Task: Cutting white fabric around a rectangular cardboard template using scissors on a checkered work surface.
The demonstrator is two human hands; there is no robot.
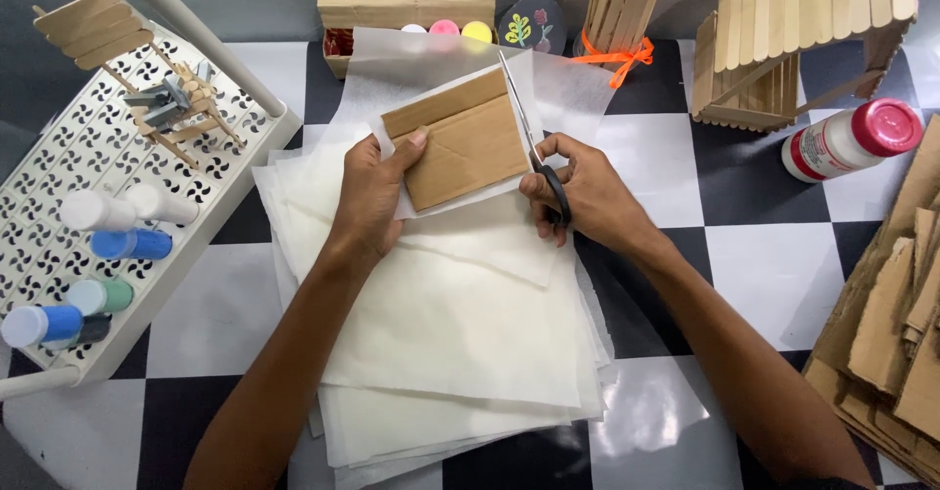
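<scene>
My left hand (369, 199) holds a brown cardboard piece (460, 140) together with a thin white translucent sheet (568, 93), thumb pressed on the cardboard's left edge. My right hand (585, 192) grips black-handled scissors (530, 136), whose blades run up along the cardboard's right edge, into the white sheet. Both hands are above a stack of white paper sheets (460, 333) lying on a black-and-white checkered table (774, 265).
A white perforated rack (59, 245) with paint bottles and a small stick model stands at left. At the back are a cardboard box (392, 8), a stick cup (619, 10) and a stick house (803, 30). A red-capped glue bottle (850, 140) and cardboard scraps (896, 333) lie at right.
</scene>
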